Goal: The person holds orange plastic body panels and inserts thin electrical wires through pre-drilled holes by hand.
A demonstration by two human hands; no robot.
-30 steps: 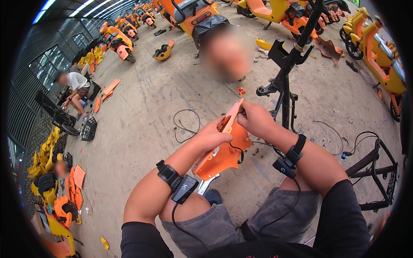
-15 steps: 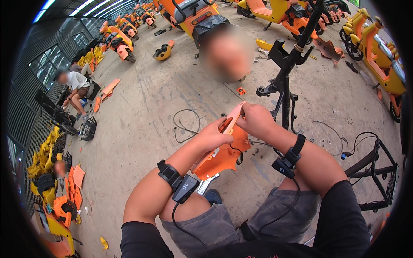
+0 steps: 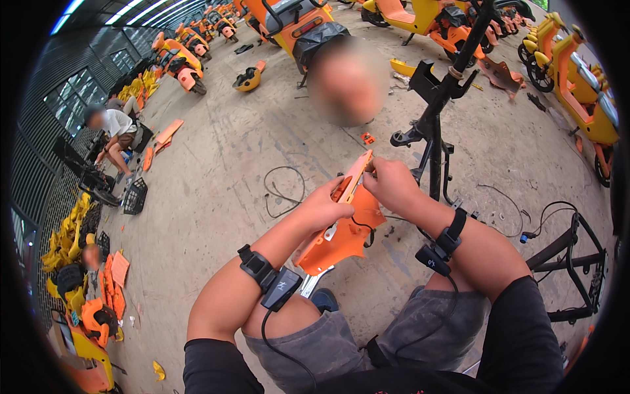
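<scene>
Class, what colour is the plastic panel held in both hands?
Orange; the panel shows best in the head view.

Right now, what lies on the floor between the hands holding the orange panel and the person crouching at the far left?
In the head view, a loose black cable on bare concrete, then a black crate beside the crouching person. The hands grip the orange panel.

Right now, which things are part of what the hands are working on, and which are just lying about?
In hand:
left hand
right hand
orange plastic panel

Lying about:
loose cable
black metal stand
black crate
orange helmet
</scene>
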